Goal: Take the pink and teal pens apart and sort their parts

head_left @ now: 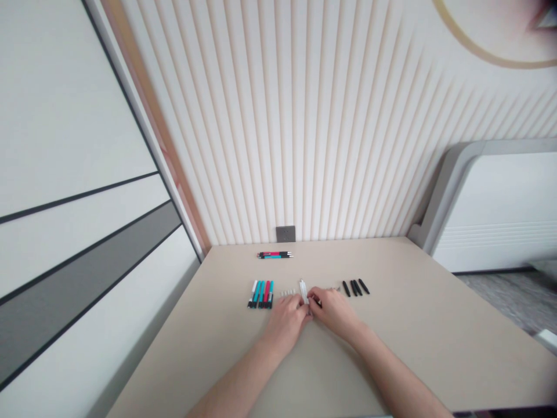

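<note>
My left hand (285,322) is closed, its thumb and fingers pinched together low over the table. Close beside it, my right hand (333,307) is closed too, fingertips bent inward almost against the left ones. What either hand holds is hidden by the fingers. Thin white pen refills (303,288) lie just beyond the fingertips. Small pale pieces (287,292) sit in a row behind my left hand. Left of that hand stands a row of pen barrels (261,294) in white, teal and red with black ends. Several black pen grips (355,287) lie right of my right hand.
Pens with black grips (275,255) lie sideways near the back of the beige table (209,348). A ribbed wall with a dark socket (286,234) rises behind it. A white cabinet (87,278) stands at the left, and a padded grey-white headboard (491,197) at the right.
</note>
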`<state>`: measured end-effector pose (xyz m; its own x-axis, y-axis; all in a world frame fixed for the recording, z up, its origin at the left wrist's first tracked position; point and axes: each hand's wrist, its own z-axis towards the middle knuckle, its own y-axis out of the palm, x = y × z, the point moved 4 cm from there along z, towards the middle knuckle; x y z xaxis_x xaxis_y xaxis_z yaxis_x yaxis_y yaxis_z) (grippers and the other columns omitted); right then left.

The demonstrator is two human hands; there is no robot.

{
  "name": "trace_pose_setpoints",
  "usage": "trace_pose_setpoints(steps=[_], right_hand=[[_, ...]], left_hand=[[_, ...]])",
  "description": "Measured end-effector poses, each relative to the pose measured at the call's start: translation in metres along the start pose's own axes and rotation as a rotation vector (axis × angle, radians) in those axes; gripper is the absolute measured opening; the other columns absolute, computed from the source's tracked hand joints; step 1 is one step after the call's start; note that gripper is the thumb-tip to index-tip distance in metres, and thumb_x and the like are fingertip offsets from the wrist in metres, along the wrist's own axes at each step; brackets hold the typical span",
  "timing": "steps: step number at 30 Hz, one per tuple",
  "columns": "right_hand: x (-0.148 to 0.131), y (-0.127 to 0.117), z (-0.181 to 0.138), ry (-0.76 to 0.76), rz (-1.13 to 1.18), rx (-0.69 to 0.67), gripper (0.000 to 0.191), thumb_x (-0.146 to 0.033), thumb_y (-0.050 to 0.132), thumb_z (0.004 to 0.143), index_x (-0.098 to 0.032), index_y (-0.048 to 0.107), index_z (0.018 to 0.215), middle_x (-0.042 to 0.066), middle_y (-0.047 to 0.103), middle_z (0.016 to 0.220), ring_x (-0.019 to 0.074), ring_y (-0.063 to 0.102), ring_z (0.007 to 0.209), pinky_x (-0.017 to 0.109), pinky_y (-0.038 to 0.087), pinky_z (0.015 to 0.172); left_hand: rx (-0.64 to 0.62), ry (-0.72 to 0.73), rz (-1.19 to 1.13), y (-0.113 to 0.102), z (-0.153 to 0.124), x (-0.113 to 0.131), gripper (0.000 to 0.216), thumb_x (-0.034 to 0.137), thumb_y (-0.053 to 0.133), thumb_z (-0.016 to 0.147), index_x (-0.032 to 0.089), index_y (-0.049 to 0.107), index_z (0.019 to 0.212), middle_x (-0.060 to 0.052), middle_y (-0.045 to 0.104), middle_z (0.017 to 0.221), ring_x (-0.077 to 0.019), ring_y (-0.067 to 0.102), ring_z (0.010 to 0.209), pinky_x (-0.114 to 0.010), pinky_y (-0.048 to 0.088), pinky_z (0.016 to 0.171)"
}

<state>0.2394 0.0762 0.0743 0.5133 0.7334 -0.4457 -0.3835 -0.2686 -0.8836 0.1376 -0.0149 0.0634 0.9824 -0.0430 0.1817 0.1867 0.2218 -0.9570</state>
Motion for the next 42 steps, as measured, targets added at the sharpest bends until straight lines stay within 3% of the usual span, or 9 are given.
trace_pose_setpoints(steps=[13,19,26,42], right_hand=[[0.0042,-0.0050,-0.0001,0.094,0.003,0.051,0.019,-0.026,0.048,0.091,-0.024,0.067,0.091,0.005,0.075,0.082,0.0203,0.069,0.080,0.024,0.037,0.065],[0.0048,-0.0049,-0.0007,0.098,0.020,0.068,0.020,-0.026,0.047,0.091,-0.023,0.067,0.090,0.005,0.074,0.081,0.0197,0.069,0.080,0.023,0.037,0.066],[0.0055,-0.0042,-0.0004,0.097,0.011,0.071,0.020,-0.025,0.048,0.091,-0.024,0.067,0.090,0.005,0.075,0.081,0.0198,0.069,0.080,0.024,0.036,0.065],[0.0050,-0.0052,-0.0008,0.128,-0.010,0.020,0.022,-0.026,0.046,0.092,-0.023,0.068,0.092,0.005,0.074,0.084,0.0192,0.069,0.083,0.023,0.037,0.067]], left_hand=[[-0.012,0.003,0.051,-0.0015,0.0060,0.0047,0.016,0.031,0.058,0.092,0.022,0.066,0.102,-0.005,0.065,0.098,-0.0236,0.059,0.092,-0.037,0.044,0.082],[-0.038,0.003,0.034,-0.0020,0.0064,0.0064,0.013,0.028,0.060,0.091,0.020,0.069,0.094,-0.005,0.065,0.097,-0.0242,0.059,0.094,-0.038,0.044,0.083],[-0.002,0.019,0.018,-0.0016,0.0059,0.0050,0.013,0.026,0.059,0.092,0.020,0.069,0.096,-0.005,0.065,0.111,-0.0243,0.058,0.102,-0.038,0.043,0.087],[0.006,0.081,0.086,0.0011,0.0060,0.0058,0.012,0.028,0.059,0.092,0.020,0.068,0.093,-0.004,0.068,0.097,-0.0241,0.060,0.096,-0.038,0.044,0.082]])
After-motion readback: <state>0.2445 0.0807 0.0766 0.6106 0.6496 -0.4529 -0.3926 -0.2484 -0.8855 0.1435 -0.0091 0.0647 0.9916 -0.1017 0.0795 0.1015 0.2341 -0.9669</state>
